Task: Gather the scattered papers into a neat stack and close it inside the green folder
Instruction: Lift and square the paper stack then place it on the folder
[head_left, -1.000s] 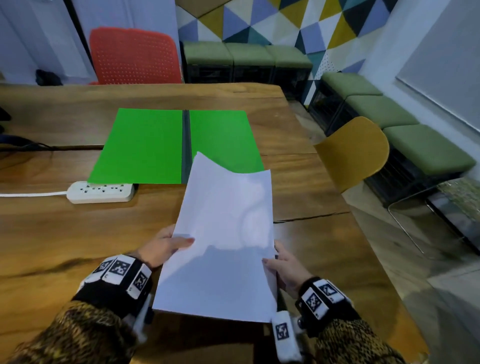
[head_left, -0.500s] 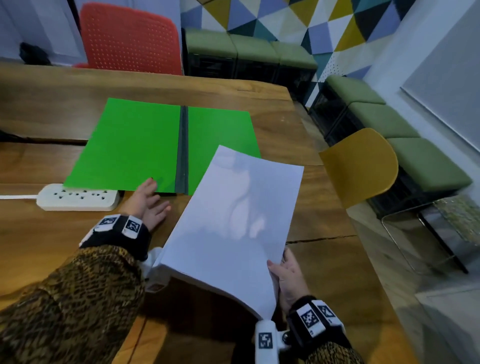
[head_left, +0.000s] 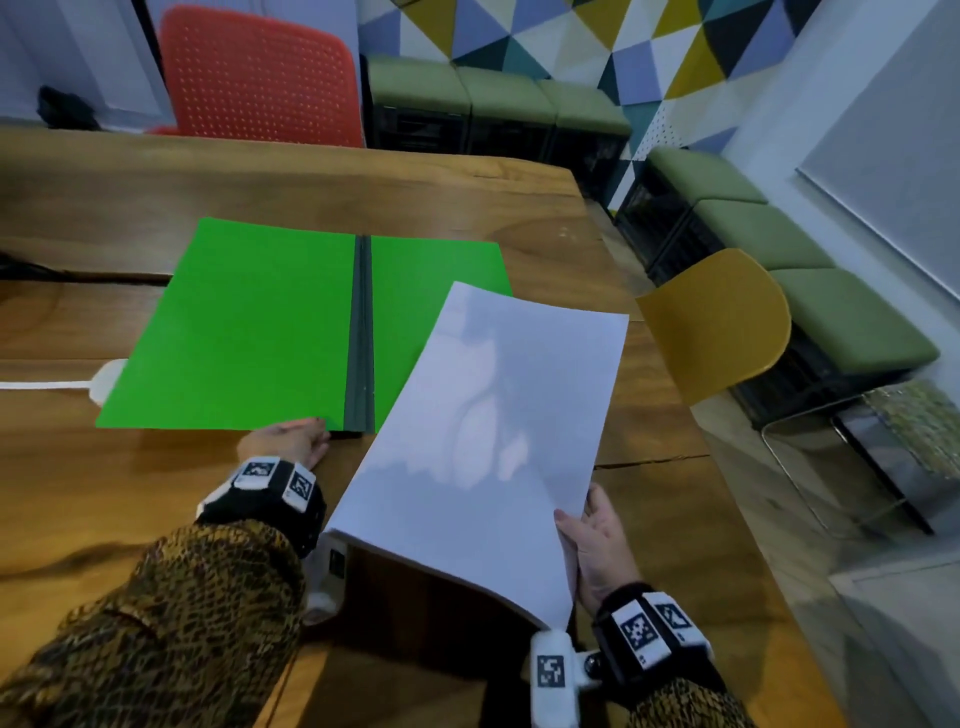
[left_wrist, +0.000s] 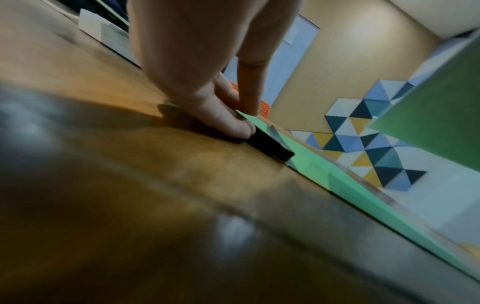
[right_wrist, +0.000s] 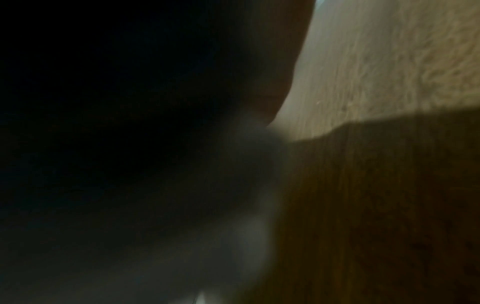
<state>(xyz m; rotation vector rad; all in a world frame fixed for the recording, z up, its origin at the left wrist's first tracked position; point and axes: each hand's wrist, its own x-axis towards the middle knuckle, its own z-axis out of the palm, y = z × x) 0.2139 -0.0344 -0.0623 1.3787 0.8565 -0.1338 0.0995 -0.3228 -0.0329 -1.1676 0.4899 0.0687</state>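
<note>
The green folder (head_left: 234, 332) lies open on the wooden table (head_left: 104, 493), its dark spine (head_left: 360, 332) running away from me. My left hand (head_left: 291, 441) pinches the folder's near edge just left of the spine; in the left wrist view the left hand's thumb and fingers (left_wrist: 233, 115) close on the green edge (left_wrist: 324, 170) beside the black spine end (left_wrist: 270, 148). My right hand (head_left: 592, 540) holds the white paper stack (head_left: 493, 431) by its near right corner, lifted and sagging, its far end over the folder's right flap. The right wrist view is dark.
A white power strip (head_left: 106, 376) pokes out from under the folder's left corner, its cable running left. A yellow chair (head_left: 717, 322) stands at the table's right edge, a red chair (head_left: 260, 78) at the far side. Green benches line the wall.
My left hand let go of the papers and went to the folder's near edge. The folder has come nearer and now covers most of the power strip. The right hand alone carries the stack.
</note>
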